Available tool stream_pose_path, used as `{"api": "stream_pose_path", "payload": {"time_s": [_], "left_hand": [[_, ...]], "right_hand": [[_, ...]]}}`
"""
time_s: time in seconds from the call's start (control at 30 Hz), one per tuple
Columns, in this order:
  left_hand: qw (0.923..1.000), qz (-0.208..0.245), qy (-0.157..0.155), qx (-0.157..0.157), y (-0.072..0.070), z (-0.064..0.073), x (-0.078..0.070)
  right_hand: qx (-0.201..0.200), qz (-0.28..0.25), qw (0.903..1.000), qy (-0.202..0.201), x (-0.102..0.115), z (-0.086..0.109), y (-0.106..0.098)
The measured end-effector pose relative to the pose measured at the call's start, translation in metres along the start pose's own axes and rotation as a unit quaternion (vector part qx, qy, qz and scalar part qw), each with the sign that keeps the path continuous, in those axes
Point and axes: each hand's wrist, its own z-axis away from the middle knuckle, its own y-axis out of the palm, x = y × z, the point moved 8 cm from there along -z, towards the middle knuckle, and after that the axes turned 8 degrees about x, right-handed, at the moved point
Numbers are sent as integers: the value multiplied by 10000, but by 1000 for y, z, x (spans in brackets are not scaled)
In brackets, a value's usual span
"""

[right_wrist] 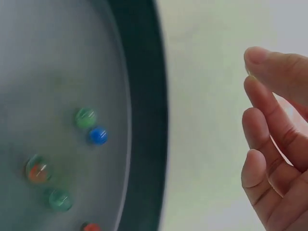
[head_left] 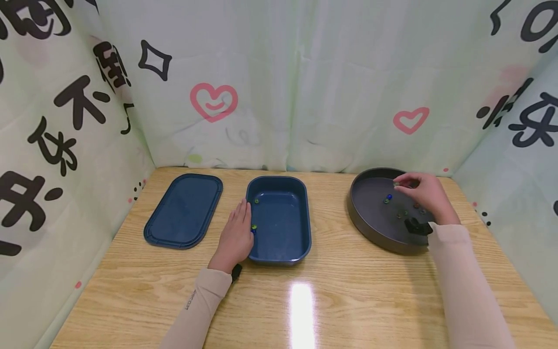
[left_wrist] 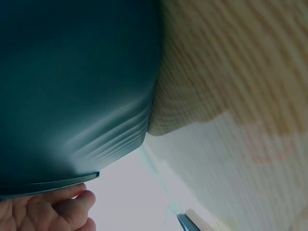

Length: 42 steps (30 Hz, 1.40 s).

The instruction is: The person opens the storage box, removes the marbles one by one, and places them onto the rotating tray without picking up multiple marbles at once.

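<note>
Over the round dark pan (head_left: 358, 220), my right hand (head_left: 425, 194) pinches a small greenish marble (head_left: 395, 184) between thumb and fingertips; in the right wrist view the fingers almost wholly hide it. Several glass marbles lie on the pan's floor, among them a blue marble (right_wrist: 98, 135), a green marble (right_wrist: 86, 117) and a marble with an orange core (right_wrist: 38, 169). My left hand (head_left: 235, 237) rests with straight fingers along the left rim of a deep blue rectangular box (head_left: 279, 258). Inside that box, near its left wall, are a yellow-green marble (head_left: 254, 227) and another small marble (head_left: 256, 201).
A flat blue lid (head_left: 185, 208) lies on the wooden table (head_left: 348, 300) left of the box. Behind and on both sides hangs a pale printed curtain (head_left: 305, 97) that meets the table's edges. Bare wood separates the box from the pan.
</note>
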Motion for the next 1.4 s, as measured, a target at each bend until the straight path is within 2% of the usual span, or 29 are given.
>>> {"api": "stream_pose_path", "payload": {"time_s": [0.13,0.33,0.6,0.83,1.1,1.4], "left_hand": [[10000,8,11,22,0,1,0],[10000,41,12,41,0,1,0],[9999,54,-26,88,0,0,1],[10000,37,-40,69,2,-1,2],[10000,-9,-34,73,2,-2,3],[9999,-24,-80,113,3,-3,4]], "right_hand": [[-58,58,9998,-156,23,2,-2],[-203,209,9972,-689,58,1,-2],[-194,148,9956,-902,97,-7,10],[-172,-118,9930,-1167,128,-11,21],[-62,-458,9883,-1457,160,-21,42],[294,-1064,9790,-1714,197,-36,79]]}}
